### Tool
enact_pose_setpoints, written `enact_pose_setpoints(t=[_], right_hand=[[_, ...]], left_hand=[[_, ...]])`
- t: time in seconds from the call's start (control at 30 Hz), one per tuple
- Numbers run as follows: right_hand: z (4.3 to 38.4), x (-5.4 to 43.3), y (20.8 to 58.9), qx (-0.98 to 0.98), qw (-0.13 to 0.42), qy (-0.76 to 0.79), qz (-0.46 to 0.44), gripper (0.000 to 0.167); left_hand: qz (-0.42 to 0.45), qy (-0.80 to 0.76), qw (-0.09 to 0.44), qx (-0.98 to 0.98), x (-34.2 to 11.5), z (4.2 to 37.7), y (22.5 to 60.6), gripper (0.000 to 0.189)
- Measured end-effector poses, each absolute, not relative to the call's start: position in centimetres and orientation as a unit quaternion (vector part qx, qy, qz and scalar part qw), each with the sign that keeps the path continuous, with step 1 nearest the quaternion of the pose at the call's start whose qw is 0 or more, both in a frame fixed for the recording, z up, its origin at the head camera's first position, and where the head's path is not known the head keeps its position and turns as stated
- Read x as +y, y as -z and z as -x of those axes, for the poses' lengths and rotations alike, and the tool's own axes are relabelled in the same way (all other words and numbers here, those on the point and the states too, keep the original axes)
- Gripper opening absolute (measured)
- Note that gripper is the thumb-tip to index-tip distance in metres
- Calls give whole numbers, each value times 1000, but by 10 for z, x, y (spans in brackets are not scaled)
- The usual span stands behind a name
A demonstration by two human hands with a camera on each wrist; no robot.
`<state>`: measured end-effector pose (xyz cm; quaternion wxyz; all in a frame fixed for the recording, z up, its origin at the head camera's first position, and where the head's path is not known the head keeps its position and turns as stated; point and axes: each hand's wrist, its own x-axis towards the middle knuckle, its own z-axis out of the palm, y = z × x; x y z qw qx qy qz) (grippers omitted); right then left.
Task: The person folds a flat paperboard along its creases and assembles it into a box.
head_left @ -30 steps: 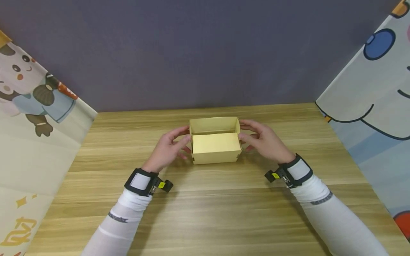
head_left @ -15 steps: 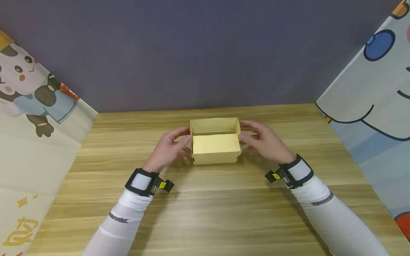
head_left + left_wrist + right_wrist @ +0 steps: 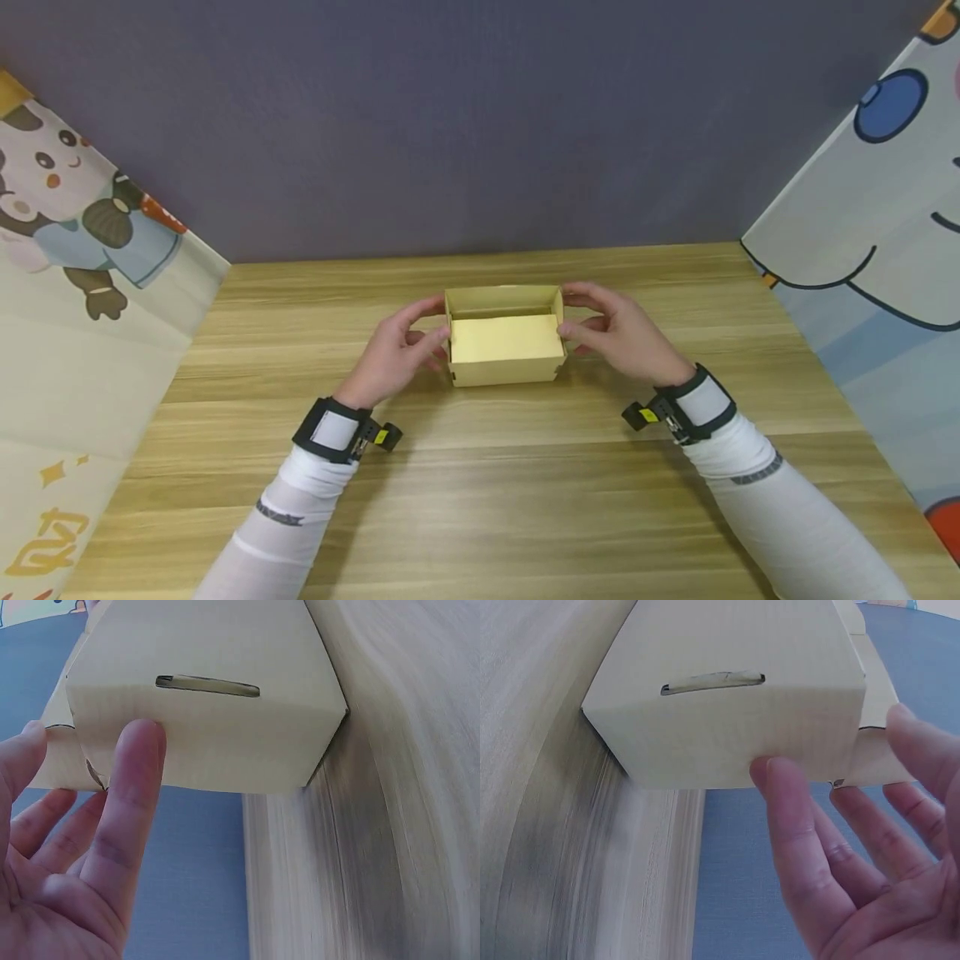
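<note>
A small tan cardboard box [image 3: 506, 372] sits on the wooden table between both hands. Its back panel [image 3: 504, 297] stands up behind a brighter panel [image 3: 504, 338]. My left hand [image 3: 393, 346] holds the left end, thumb near the front and index finger farther back. At the opposite end my right hand [image 3: 622, 335] grips in much the same way. In the left wrist view, a finger touches the slotted cardboard side [image 3: 217, 735], with the thumb beside a folded flap. The right wrist view shows fingertips against the other slotted side [image 3: 727, 735], the thumb by a similar flap.
The wooden tabletop [image 3: 510, 500] ends at a dark blue-grey wall [image 3: 480, 125]. Printed cartoon panels rise on the left [image 3: 90, 350] and right [image 3: 862, 217]. Each wrist carries a strapped camera.
The top edge of the box's back panel has dropped slightly, toward the front. Both thumbs have shifted a little lower with it; the box's base stays in place.
</note>
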<state>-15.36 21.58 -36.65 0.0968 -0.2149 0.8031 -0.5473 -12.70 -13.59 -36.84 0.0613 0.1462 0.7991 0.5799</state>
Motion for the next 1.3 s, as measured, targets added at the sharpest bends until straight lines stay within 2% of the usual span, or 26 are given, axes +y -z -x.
enact_pose_setpoints(t=[0.37, 0.53, 0.7, 0.83, 1.3], right_hand=[[153, 215, 368, 801, 92, 556, 201, 53], [152, 211, 359, 792, 112, 581, 150, 50], [151, 202, 347, 789, 133, 592, 93, 53], [153, 196, 340, 790, 141, 592, 72, 52], [158, 201, 336, 769, 183, 608, 71, 43]], left_hand=[[-162, -569, 70, 803, -139, 127, 371, 56], [-109, -608, 98, 780, -137, 126, 361, 51], [-32, -626, 121, 770, -128, 129, 345, 66], [3, -612, 135, 779, -123, 134, 336, 68], [5, -602, 171, 780, -126, 135, 329, 62]])
